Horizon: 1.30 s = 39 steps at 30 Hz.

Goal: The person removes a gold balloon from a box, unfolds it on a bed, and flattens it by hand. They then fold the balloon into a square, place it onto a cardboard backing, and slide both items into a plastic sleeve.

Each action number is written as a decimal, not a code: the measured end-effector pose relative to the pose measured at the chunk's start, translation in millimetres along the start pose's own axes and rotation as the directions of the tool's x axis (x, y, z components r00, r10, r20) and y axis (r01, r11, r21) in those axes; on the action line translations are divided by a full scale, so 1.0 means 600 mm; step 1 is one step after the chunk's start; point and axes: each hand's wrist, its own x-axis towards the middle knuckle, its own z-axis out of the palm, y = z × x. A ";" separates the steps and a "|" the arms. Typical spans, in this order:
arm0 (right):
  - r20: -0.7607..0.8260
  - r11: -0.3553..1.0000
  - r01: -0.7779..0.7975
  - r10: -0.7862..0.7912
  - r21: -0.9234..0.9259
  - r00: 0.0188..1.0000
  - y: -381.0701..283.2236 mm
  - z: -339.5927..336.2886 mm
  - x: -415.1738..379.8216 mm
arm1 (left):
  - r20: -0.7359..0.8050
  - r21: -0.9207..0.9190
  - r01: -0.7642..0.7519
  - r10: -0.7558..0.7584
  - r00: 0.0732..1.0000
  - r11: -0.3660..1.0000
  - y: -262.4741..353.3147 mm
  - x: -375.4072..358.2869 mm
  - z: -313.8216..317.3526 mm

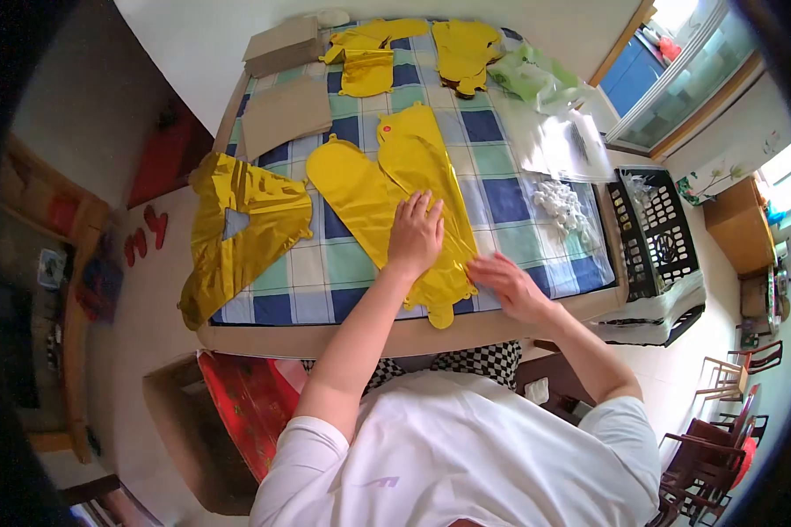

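A flat gold foil balloon, shaped like a V, lies on the checked cloth in front of me, with small tabs along its edges. My left hand rests palm down on it, fingers stretched out. At the balloon's lower right edge is my right hand, its fingers extended and touching the foil or the cloth beside it; nothing shows in its grasp. Another gold foil balloon, with a hole in it, hangs over the table's left edge. More gold foil balloons lie at the far end.
Brown cardboard sheets and a cardboard stack sit at the far left. Along the right lie clear plastic bags, a green-white bag and a white tangled bundle. A black crate stands beside the table; an open carton is below left.
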 end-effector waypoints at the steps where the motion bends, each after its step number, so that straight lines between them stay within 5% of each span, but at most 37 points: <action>1: 0.022 1.000 0.005 -0.005 0.002 1.000 -0.016 -0.006 -0.024 | 0.005 -0.001 0.003 -0.003 1.000 1.000 -0.002 -0.001 0.001; 6: 0.190 0.995 -0.098 0.090 0.032 0.978 -0.032 -0.053 -0.040 | -0.003 -0.004 0.000 0.000 1.000 1.000 0.000 0.001 0.000; 8: -0.134 0.975 -0.224 0.222 0.000 0.966 -0.019 -0.045 0.023 | 0.005 -0.010 0.004 -0.004 1.000 1.000 0.001 0.001 0.000; 10: -0.357 0.989 -0.054 0.001 -0.137 0.934 0.006 -0.040 0.122 | 0.007 -0.009 -0.004 0.004 1.000 1.000 0.001 0.001 -0.001; 12: -0.462 0.972 -0.093 -0.017 -0.215 0.887 0.036 -0.010 0.199 | 0.005 0.002 -0.024 0.024 1.000 1.000 0.001 0.001 -0.003; 16: -0.293 0.918 -0.224 0.127 -0.327 0.948 0.081 0.047 0.242 | 0.019 -0.200 0.074 -0.072 0.997 0.977 -0.016 0.001 0.004; 19: -0.283 0.908 -0.234 0.136 -0.347 0.949 0.088 0.053 0.243 | -0.383 -0.190 0.229 -0.287 0.878 0.955 -0.055 -0.010 -0.037; 21: -0.307 0.911 -0.227 0.119 -0.344 0.944 0.095 0.057 0.246 | -0.560 -0.141 0.501 -0.486 0.671 0.854 -0.081 -0.017 -0.069; 22: -0.314 0.914 -0.225 0.116 -0.338 0.942 0.094 0.057 0.245 | -0.460 -0.434 0.543 -0.695 0.552 0.719 -0.094 -0.014 -0.080; 24: -0.309 0.913 -0.229 0.122 -0.338 0.943 0.090 0.055 0.245 | -0.080 -0.853 0.466 -0.943 0.324 0.233 -0.117 0.002 -0.094; 27: -0.316 0.919 -0.219 0.111 -0.329 0.942 0.092 0.055 0.245 | 0.182 -0.931 0.366 -0.886 0.426 -0.015 -0.148 0.017 -0.093; 28: -0.315 0.919 -0.217 0.110 -0.329 0.943 0.091 0.055 0.245 | 0.105 -0.954 0.296 -0.878 0.466 0.043 -0.129 0.025 -0.095; 31: -0.317 0.920 -0.216 0.108 -0.327 0.942 0.089 0.054 0.244 | 0.184 -0.802 0.563 -0.815 0.550 0.199 -0.126 0.043 -0.095; 33: -0.320 0.920 -0.222 0.115 -0.322 0.940 0.092 0.056 0.244 | 0.287 -0.835 0.538 -0.739 0.609 0.119 -0.116 0.053 -0.086; 35: -0.326 0.917 -0.209 0.093 -0.340 0.941 0.100 0.059 0.244 | 0.282 -0.911 0.412 -0.715 0.640 0.010 -0.109 0.063 -0.060; 38: -0.344 0.921 -0.206 0.086 -0.332 0.935 0.098 0.060 0.243 | 0.519 -0.841 0.300 -0.520 0.679 -0.450 -0.109 0.071 -0.074; 39: -0.346 0.917 -0.204 0.079 -0.342 0.935 0.100 0.060 0.244 | 0.505 -0.843 0.278 -0.502 0.702 -0.460 -0.104 0.078 -0.082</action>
